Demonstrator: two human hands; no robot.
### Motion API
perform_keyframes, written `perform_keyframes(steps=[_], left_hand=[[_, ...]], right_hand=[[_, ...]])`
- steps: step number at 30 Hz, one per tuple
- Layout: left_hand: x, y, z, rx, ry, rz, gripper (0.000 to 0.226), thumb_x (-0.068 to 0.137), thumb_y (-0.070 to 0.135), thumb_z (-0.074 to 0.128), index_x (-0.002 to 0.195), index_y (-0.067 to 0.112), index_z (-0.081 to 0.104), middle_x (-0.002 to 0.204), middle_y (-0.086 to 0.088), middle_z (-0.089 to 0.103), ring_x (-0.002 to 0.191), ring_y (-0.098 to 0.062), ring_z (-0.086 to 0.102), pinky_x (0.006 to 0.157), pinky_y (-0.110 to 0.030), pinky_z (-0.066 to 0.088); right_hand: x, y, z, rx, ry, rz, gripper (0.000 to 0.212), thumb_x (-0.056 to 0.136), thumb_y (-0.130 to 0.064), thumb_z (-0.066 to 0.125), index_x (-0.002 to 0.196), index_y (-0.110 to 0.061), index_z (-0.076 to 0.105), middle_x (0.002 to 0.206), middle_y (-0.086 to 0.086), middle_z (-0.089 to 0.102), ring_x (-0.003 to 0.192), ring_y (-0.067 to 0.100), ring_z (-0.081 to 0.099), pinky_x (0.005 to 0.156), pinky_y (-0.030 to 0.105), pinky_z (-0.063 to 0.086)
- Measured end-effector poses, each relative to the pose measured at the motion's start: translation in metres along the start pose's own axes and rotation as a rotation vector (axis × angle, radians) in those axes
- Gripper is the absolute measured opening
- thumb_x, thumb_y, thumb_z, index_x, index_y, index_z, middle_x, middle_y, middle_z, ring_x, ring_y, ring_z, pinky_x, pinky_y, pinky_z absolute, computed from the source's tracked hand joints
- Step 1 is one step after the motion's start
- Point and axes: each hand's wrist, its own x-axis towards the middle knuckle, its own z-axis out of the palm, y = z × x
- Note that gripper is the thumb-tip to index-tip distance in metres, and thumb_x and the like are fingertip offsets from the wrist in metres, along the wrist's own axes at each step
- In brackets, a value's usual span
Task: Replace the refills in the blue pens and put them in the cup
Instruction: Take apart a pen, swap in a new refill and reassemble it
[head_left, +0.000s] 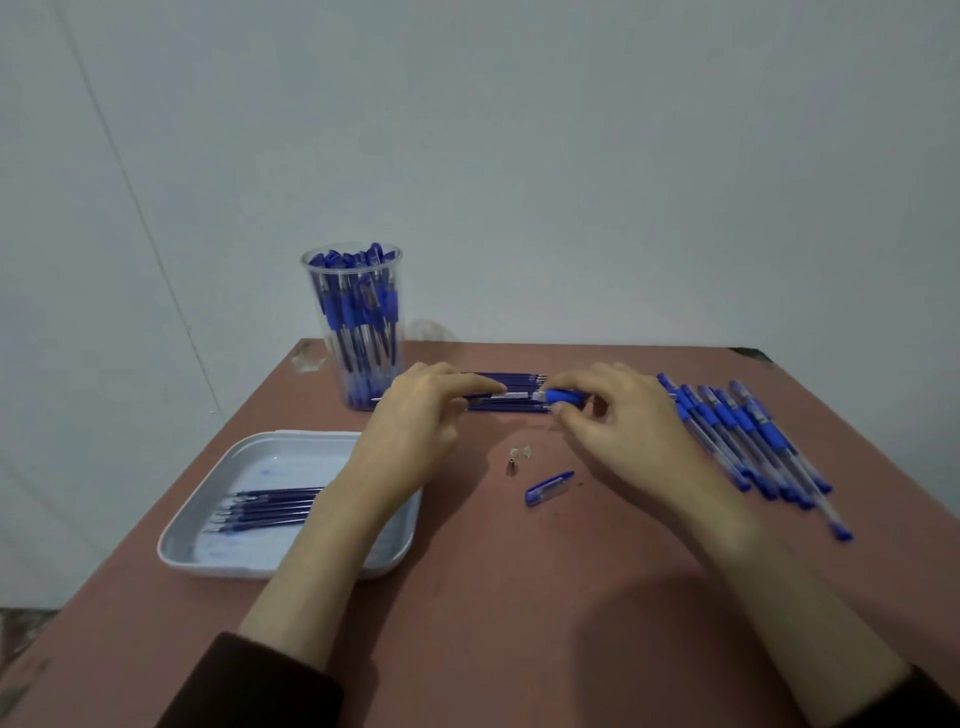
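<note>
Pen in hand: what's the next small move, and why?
Likely free the right hand and pick up the metal tip to screw onto the pen. Both hands hold the pen, left hand at its clear end, right at the blue grip; tip and cap lie loose nearby. Whether it is refilled yet, I cannot tell.

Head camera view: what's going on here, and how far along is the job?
A person is working on one blue pen over the table. The left hand pinches its clear barrel and the right hand grips the blue grip end. A cap and a metal tip lie loose in front. Refills lie in the white tray at left, and a loose bundle lies behind the hands. A row of pens waits at right. The cup is already packed.
</note>
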Motion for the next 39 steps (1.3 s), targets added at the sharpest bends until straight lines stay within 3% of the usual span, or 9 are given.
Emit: perform_keyframes(steps=[12, 19, 27, 29, 32, 34, 36, 39], left_hand=[[0.0, -0.001, 0.002, 0.029, -0.003, 0.026, 0.044, 0.09, -0.003, 0.051, 0.115, 0.028, 0.067, 0.101, -0.003, 0.066, 0.093, -0.022, 0.051, 0.08, -0.031, 0.038], [-0.001, 0.001, 0.002, 0.043, -0.008, 0.026, 0.042, 0.091, -0.001, 0.051, 0.116, 0.028, 0.066, 0.102, -0.001, 0.066, 0.093, -0.021, 0.05, 0.081, -0.032, 0.039], [0.0, 0.006, 0.007, 0.05, 0.032, 0.157, 0.036, 0.083, -0.004, 0.057, 0.108, 0.018, 0.071, 0.091, -0.004, 0.071, 0.085, -0.029, 0.058, 0.076, -0.043, 0.046], [0.002, 0.006, 0.009, 0.142, 0.164, 0.251, 0.03, 0.079, 0.004, 0.054, 0.098, 0.017, 0.073, 0.084, 0.0, 0.071, 0.082, -0.029, 0.061, 0.082, -0.043, 0.043], [0.004, 0.014, 0.011, 0.263, 0.432, 0.359, 0.026, 0.085, 0.008, 0.05, 0.099, 0.016, 0.072, 0.106, 0.0, 0.069, 0.109, -0.025, 0.056, 0.107, -0.048, 0.026], [0.003, 0.024, 0.009, 0.22, 0.559, 0.402, 0.025, 0.092, 0.007, 0.049, 0.101, 0.013, 0.072, 0.115, -0.006, 0.065, 0.115, -0.025, 0.049, 0.106, -0.047, 0.033], [0.0, 0.029, 0.009, 0.144, 0.551, 0.386, 0.023, 0.092, 0.01, 0.05, 0.103, 0.011, 0.071, 0.112, -0.008, 0.064, 0.109, -0.024, 0.046, 0.095, -0.036, 0.04], [-0.004, 0.023, 0.014, 0.065, 0.342, 0.301, 0.024, 0.083, 0.012, 0.057, 0.103, 0.014, 0.07, 0.1, -0.001, 0.065, 0.095, -0.021, 0.047, 0.084, -0.028, 0.04]], right_hand=[[-0.002, -0.003, -0.001, -0.061, -0.021, 0.01, 0.02, 0.09, -0.026, 0.06, 0.106, -0.03, 0.071, 0.085, -0.009, 0.063, 0.079, 0.009, 0.05, 0.078, 0.029, 0.038], [-0.002, -0.007, -0.004, -0.072, -0.056, 0.016, 0.02, 0.09, -0.026, 0.059, 0.105, -0.031, 0.072, 0.086, -0.008, 0.065, 0.08, 0.01, 0.053, 0.077, 0.033, 0.045], [-0.004, -0.012, 0.0, -0.006, -0.09, -0.005, 0.019, 0.089, -0.026, 0.059, 0.102, -0.03, 0.073, 0.083, -0.01, 0.064, 0.078, 0.006, 0.054, 0.071, 0.029, 0.043], [-0.004, -0.014, 0.003, 0.068, -0.057, 0.012, 0.02, 0.089, -0.026, 0.062, 0.106, -0.03, 0.072, 0.088, -0.011, 0.068, 0.08, 0.007, 0.057, 0.075, 0.031, 0.047], [-0.002, -0.014, 0.005, 0.319, -0.021, 0.109, 0.021, 0.089, -0.025, 0.064, 0.109, -0.026, 0.072, 0.09, -0.01, 0.071, 0.082, 0.006, 0.062, 0.08, 0.025, 0.05], [0.002, -0.013, 0.005, 0.494, 0.009, 0.169, 0.017, 0.091, -0.021, 0.063, 0.104, -0.027, 0.071, 0.079, 0.002, 0.069, 0.074, 0.013, 0.062, 0.075, 0.034, 0.051], [0.005, -0.011, 0.003, 0.658, 0.054, 0.218, 0.016, 0.092, -0.016, 0.06, 0.099, -0.026, 0.07, 0.072, 0.007, 0.065, 0.068, 0.013, 0.059, 0.068, 0.033, 0.05], [0.007, -0.009, -0.003, 0.801, 0.064, 0.292, 0.017, 0.095, -0.017, 0.056, 0.102, -0.023, 0.07, 0.074, 0.002, 0.066, 0.069, 0.011, 0.06, 0.069, 0.026, 0.049]])
